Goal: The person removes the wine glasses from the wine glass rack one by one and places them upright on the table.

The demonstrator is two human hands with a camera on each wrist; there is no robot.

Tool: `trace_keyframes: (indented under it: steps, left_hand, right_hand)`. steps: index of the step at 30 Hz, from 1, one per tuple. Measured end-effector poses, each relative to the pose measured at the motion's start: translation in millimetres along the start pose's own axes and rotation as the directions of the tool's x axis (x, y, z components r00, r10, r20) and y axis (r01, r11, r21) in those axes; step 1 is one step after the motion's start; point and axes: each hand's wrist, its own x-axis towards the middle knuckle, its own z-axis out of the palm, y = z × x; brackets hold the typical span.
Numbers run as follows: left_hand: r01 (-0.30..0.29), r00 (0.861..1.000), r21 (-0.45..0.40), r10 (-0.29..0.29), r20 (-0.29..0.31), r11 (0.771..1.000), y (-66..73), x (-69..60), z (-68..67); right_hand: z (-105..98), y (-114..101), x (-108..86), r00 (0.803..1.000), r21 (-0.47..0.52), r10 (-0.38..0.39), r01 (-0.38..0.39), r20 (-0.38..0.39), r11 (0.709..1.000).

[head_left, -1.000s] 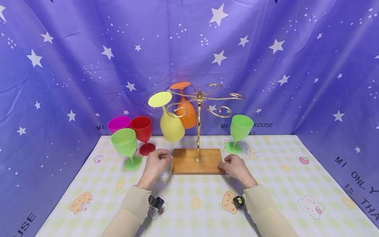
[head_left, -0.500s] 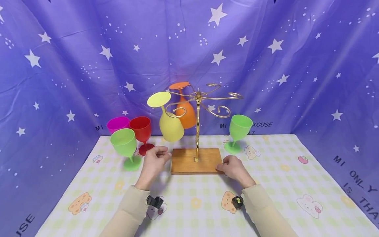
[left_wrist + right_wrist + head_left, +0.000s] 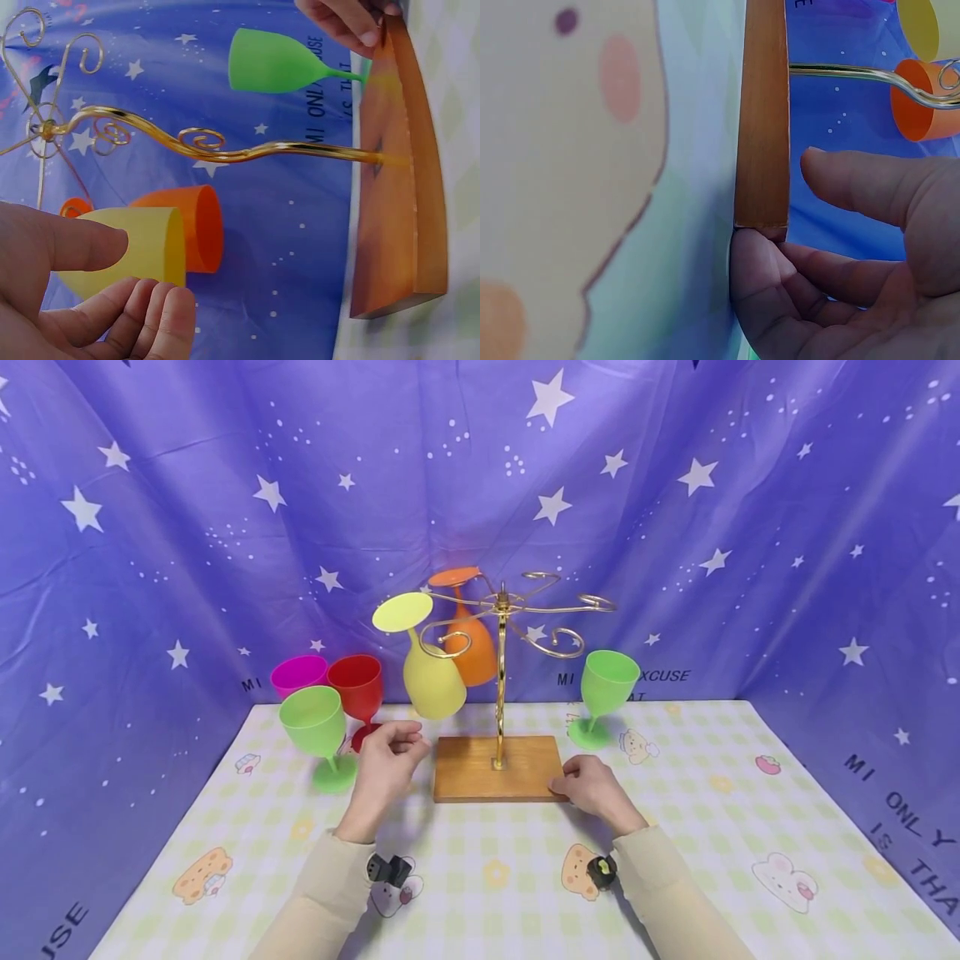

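Note:
My left hand [image 3: 384, 772] hovers between the red goblet [image 3: 357, 687] and the stand's wooden base [image 3: 465, 777], thumb and fingers apart and holding nothing. In the left wrist view this hand [image 3: 90, 281] appears beside the yellow goblet [image 3: 142, 232], with a gap between thumb and fingertips. My right hand [image 3: 597, 789] grips the base's right end. The right wrist view has the hand's [image 3: 855, 262] fingers bent against the end of the base [image 3: 763, 135], thumb over its upper side. The yellow goblet [image 3: 435, 685] and orange goblet [image 3: 474, 652] hang upside down from the gold rack [image 3: 501, 685].
At left, a green goblet [image 3: 313, 722] and a magenta one [image 3: 298, 675] stand by the red one. Another green goblet [image 3: 610, 683] stands upright behind my right hand. A checked cloth [image 3: 495, 910] covers the table; a starry purple curtain [image 3: 420, 460] surrounds it.
My left hand has moved away from the base's left end, leftward and slightly up, its thumb and fingers spreading a little. My right hand stays at the base, its thumb slightly further in.

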Motion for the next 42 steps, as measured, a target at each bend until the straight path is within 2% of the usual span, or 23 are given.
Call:
trace_keyframes:
  steps: [6, 11, 20, 25, 30, 36, 38, 42]
  left_hand:
    - [-0.039, 0.999, -0.015, 0.039, -0.032, 0.999, 8.5, 1.1, -2.8]
    - [-0.047, 0.998, -0.058, 0.045, -0.041, 0.997, 12.7, 4.0, -3.4]
    - [-0.097, 0.992, -0.129, 0.085, -0.098, 0.987, 21.4, 6.5, -11.0]
    - [-0.134, 0.988, -0.133, 0.121, -0.096, 0.982, 26.2, 6.7, -14.3]
    - [-0.199, 0.977, -0.106, 0.189, -0.098, 0.974, 31.2, 10.7, -17.9]
    - [-0.239, 0.968, -0.048, 0.234, -0.092, 0.97, 39.5, 15.0, -24.0]
    - [-0.253, 0.963, -0.045, 0.247, -0.108, 0.966, 42.3, 16.5, -25.8]
    - [-0.303, 0.941, -0.048, 0.291, -0.17, 0.952, 49.1, 18.5, -29.0]
  right_hand:
    - [1.0, 1.0, 0.9, 1.0, 0.003, 0.007, -0.007, -0.003, 1.0]
    - [0.9, 0.6, 0.4, 1.0, 0.013, 0.002, -0.002, -0.013, 1.0]
    - [2.0, 1.8, 2.1, 1.0, 0.028, 0.015, -0.015, -0.023, 1.0]
    - [1.7, 1.4, 2.9, 0.999, 0.051, 0.034, -0.032, -0.032, 0.998]
    - [1.4, 1.1, 2.9, 0.999, 0.053, 0.029, -0.028, -0.028, 0.998]
    - [1.4, 1.4, 3.4, 0.999, 0.044, 0.022, -0.021, -0.024, 0.999]
    - [1.5, 1.8, 3.7, 1.0, 0.042, 0.022, -0.021, -0.022, 0.999]
    - [1.4, 1.6, 3.8, 0.999, 0.042, 0.024, -0.023, -0.024, 0.999]
